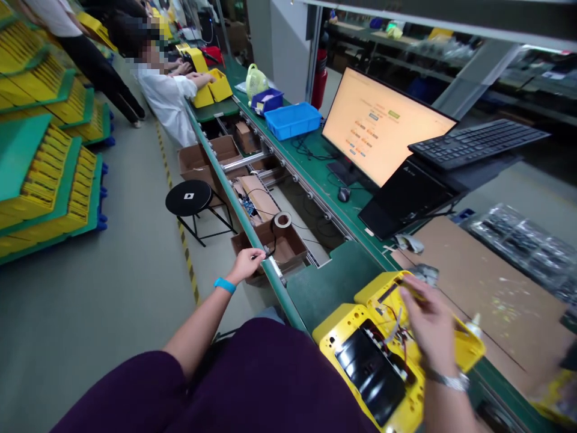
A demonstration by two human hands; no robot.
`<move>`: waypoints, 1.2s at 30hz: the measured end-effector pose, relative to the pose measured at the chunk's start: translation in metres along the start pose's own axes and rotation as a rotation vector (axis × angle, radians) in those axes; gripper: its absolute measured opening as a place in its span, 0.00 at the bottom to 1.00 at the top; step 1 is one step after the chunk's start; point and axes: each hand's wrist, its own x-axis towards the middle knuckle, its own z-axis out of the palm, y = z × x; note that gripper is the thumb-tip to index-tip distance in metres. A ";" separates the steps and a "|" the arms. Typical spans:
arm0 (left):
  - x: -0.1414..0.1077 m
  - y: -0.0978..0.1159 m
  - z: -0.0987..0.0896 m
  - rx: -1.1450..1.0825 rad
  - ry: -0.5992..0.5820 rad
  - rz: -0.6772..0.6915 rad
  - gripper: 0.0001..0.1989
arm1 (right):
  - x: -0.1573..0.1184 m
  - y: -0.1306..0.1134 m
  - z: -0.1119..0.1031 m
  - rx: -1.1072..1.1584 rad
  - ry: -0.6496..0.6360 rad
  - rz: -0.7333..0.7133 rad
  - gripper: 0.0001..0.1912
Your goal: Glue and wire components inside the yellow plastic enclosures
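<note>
"So, in the head view, where does the yellow casing lie from the hands?" asks the first speaker.

"Right under the right hand," says the second. "It sits opened on the green bench, in two halves side by side. The half nearer the torso holds a glossy black panel; the far half has loose wires in it. Both run long from upper left to lower right in the picture."

"And which half is that hand at?"

"The far one. The hand comes in from the lower right, roughly over the middle of that half, fingers partly bent. To be fair, it is blurred there, so whether they grip anything or only hover cannot be told."

"What about the left hand?"

"Well apart from the casing, off its upper left, at the bench's edge rail. Thumb and fingertips are drawn together there. Something small and dark shows by them, but whether it is pinched is unclear. Just beyond are a tape roll and a cardboard box."

"So the right is nearer?"

"By far. Past the casing stand a lit monitor and a mouse; farther along the bench, a co-worker has both hands at other yellow cases."
</note>
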 end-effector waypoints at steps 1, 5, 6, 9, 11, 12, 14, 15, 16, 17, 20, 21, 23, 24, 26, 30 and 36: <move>-0.010 0.017 -0.003 -0.011 -0.018 0.043 0.16 | -0.007 -0.022 0.028 0.046 -0.129 -0.053 0.18; -0.048 0.080 -0.014 -0.005 -0.093 0.248 0.15 | -0.025 -0.087 0.122 0.223 -0.525 -0.223 0.12; -0.055 0.092 -0.016 0.005 -0.111 0.305 0.15 | -0.026 -0.098 0.138 0.246 -0.567 -0.254 0.12; -0.070 0.114 -0.023 0.049 -0.140 0.424 0.15 | -0.025 -0.121 0.163 0.262 -0.655 -0.278 0.12; -0.075 0.121 -0.027 0.097 -0.141 0.462 0.15 | -0.021 -0.130 0.167 0.254 -0.705 -0.271 0.10; -0.077 0.122 -0.028 0.123 -0.142 0.476 0.14 | -0.018 -0.134 0.167 0.248 -0.724 -0.269 0.09; -0.080 0.123 -0.030 0.166 -0.145 0.493 0.13 | -0.015 -0.140 0.166 0.224 -0.748 -0.278 0.07; -0.081 0.123 -0.031 0.178 -0.146 0.494 0.12 | -0.014 -0.143 0.166 0.197 -0.755 -0.297 0.07; -0.081 0.122 -0.032 0.182 -0.143 0.488 0.12 | -0.014 -0.146 0.166 0.156 -0.757 -0.328 0.07; -0.081 0.121 -0.033 0.171 -0.136 0.469 0.12 | -0.016 -0.149 0.167 0.103 -0.750 -0.374 0.07; -0.079 0.118 -0.034 0.002 -0.138 0.347 0.13 | -0.026 -0.153 0.171 -0.085 -0.623 -0.573 0.06; -0.078 0.117 -0.034 -0.078 -0.153 0.307 0.14 | -0.031 -0.152 0.173 -0.131 -0.558 -0.639 0.06; -0.079 0.116 -0.033 -0.198 -0.183 0.260 0.14 | -0.040 -0.148 0.177 -0.175 -0.436 -0.734 0.08; -0.080 0.116 -0.030 -0.228 -0.185 0.253 0.13 | -0.043 -0.144 0.179 -0.180 -0.386 -0.763 0.09; -0.083 0.117 -0.023 -0.264 -0.148 0.245 0.12 | -0.046 -0.136 0.181 -0.177 -0.321 -0.811 0.10; -0.081 0.116 -0.006 -0.382 -0.078 0.172 0.11 | -0.045 -0.127 0.184 -0.171 -0.307 -0.878 0.11; -0.059 0.098 -0.021 -0.308 0.104 0.182 0.12 | -0.039 -0.133 0.187 0.076 -0.278 -0.533 0.07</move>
